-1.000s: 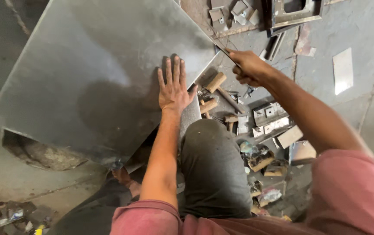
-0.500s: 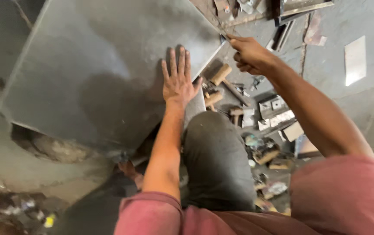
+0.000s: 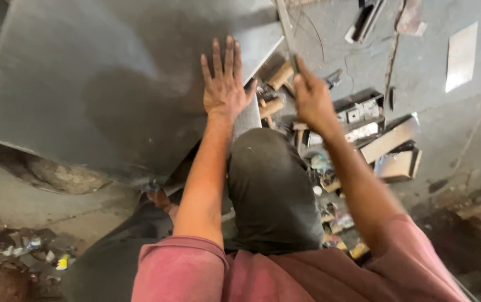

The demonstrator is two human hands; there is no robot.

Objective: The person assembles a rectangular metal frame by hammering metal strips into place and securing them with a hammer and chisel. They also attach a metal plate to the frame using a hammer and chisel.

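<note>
The left hand (image 3: 225, 84) is kept flat, fingers spread, near the right edge of the grey metal sheet (image 3: 112, 84), pinning it over the knee (image 3: 271, 184). The right hand (image 3: 312, 98), closed on a thin metal strip (image 3: 285, 28), has been drawn back from the sheet's far corner towards its right edge, and is blurred by motion.
</note>
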